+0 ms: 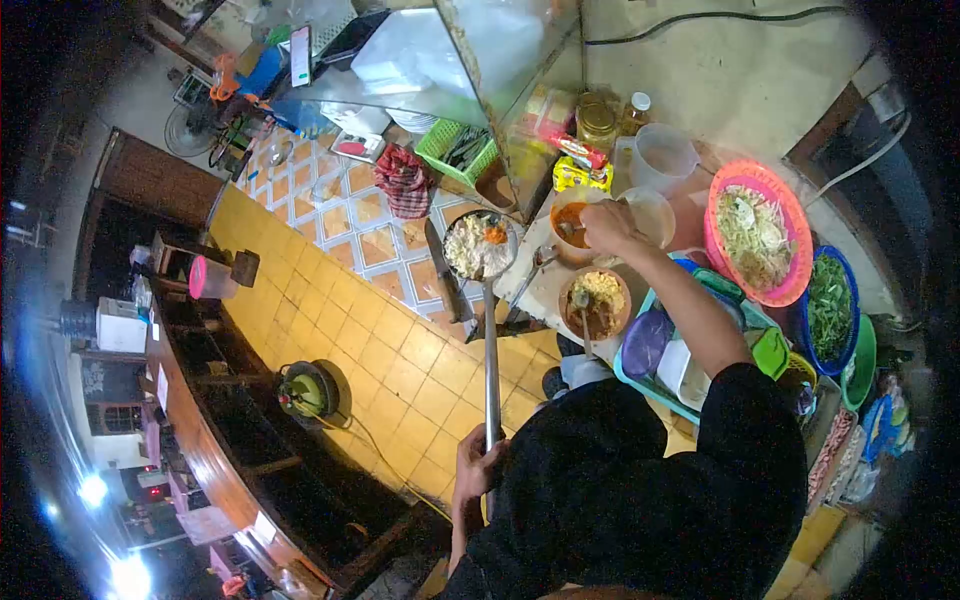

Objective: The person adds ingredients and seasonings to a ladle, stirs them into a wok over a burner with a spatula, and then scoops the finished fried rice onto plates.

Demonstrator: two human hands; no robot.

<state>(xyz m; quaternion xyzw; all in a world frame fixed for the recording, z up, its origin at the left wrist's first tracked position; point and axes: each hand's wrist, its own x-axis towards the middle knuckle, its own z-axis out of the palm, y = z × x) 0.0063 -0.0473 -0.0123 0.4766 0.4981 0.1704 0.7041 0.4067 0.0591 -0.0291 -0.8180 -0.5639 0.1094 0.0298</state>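
My left hand (478, 462) is closed around the handle of a long-handled ladle (491, 370). Its round bowl holds white, crumbly food (468, 248) with a dab of orange paste (495, 234) on top. My right hand (608, 228) reaches over a container of orange-red sauce (568, 222), fingers closed; what they grip is hidden. Just nearer to me stands a bowl of yellowish chopped food (600, 290) with a spoon (585, 318) in it. Clear plastic tubs (664, 160) stand beyond my right hand.
A pink basket of shredded vegetables (755, 235) and a blue basket of greens (830, 305) stand on the right. A teal crate (640, 372) lies under my right arm. A large knife (443, 265) and a checked cloth (404, 180) rest on the tiled counter. A gas cylinder (308, 390) stands on the floor.
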